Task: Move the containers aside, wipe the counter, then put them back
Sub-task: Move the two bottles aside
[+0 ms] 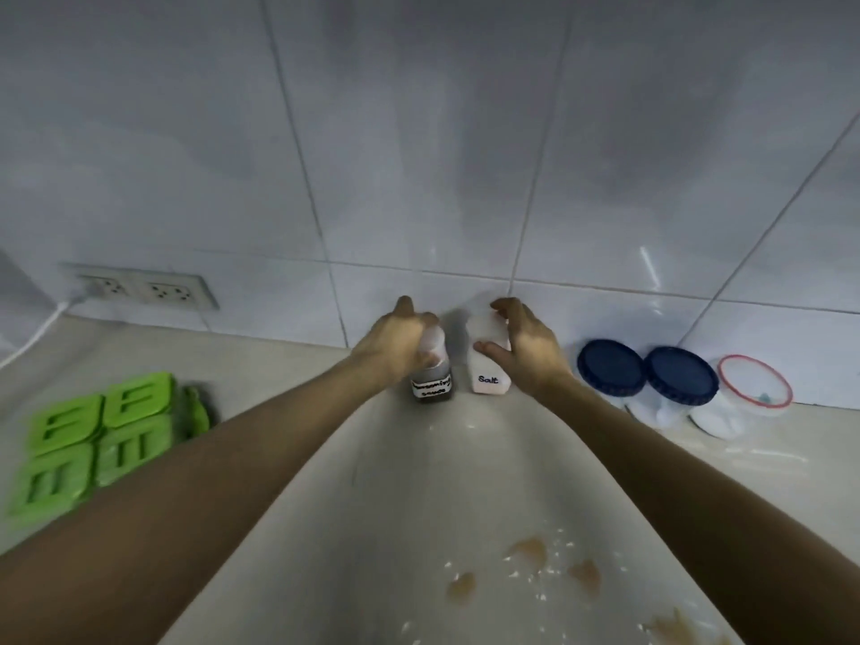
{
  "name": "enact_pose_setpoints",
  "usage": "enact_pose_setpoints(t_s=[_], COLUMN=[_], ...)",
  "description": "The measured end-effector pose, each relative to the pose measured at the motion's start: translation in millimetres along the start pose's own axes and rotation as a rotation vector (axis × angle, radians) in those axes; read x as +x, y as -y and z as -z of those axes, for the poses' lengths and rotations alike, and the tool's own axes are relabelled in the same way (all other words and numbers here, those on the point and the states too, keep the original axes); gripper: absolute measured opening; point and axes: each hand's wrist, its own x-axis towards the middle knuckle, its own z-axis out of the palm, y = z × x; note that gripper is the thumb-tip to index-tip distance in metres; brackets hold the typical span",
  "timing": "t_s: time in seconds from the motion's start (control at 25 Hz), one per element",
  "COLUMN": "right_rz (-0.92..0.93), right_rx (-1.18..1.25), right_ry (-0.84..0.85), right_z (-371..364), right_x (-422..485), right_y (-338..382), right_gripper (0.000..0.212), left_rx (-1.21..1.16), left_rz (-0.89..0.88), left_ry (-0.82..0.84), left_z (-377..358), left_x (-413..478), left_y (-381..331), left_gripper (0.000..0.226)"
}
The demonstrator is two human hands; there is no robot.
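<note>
Two small bottles stand against the tiled wall at the back of the counter (409,481). My left hand (395,342) is wrapped around the top of the dark seasoning sauce bottle (433,386), which has a white label. My right hand (526,346) curls over the white salt container (488,370), thumb on its front and fingers over its top. Both stand on the counter. Brown stains and white crumbs (530,570) lie on the counter close to me.
Two blue-lidded jars (610,367) (681,375) and a red-rimmed clear container (754,381) sit to the right by the wall. A green plastic rack (97,439) lies at the left. A wall socket (149,288) with a white cable is at the back left.
</note>
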Motion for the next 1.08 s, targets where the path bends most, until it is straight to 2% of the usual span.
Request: enact_pose_setpoints(t_s=[0.2, 0.44, 0.72, 0.96, 1.08], right_rz=[0.088, 0.213, 0.240, 0.206, 0.204], right_rx=[0.152, 0.115, 0.098, 0.110, 0.098], right_ry=[0.122, 0.247, 0.249, 0.242, 0.310], right_z=[-58, -127, -159, -167, -163], right_x=[19, 34, 29, 32, 35], right_y=[104, 186, 207, 219, 223], right_gripper=[0.059, 0.056, 0.054, 0.054, 0.058], left_rx=[0.139, 0.156, 0.161, 0.175, 0.286], left_rz=[0.159, 0.231, 0.241, 0.217, 0.172], left_ry=[-0.040, -0.086, -0.109, -0.100, -0.098], left_z=[53, 65, 67, 69, 67], left_x=[-65, -104, -116, -118, -115], left_y=[100, 171, 207, 215, 219], left_gripper=[0.043, 0.048, 0.039, 0.045, 0.052])
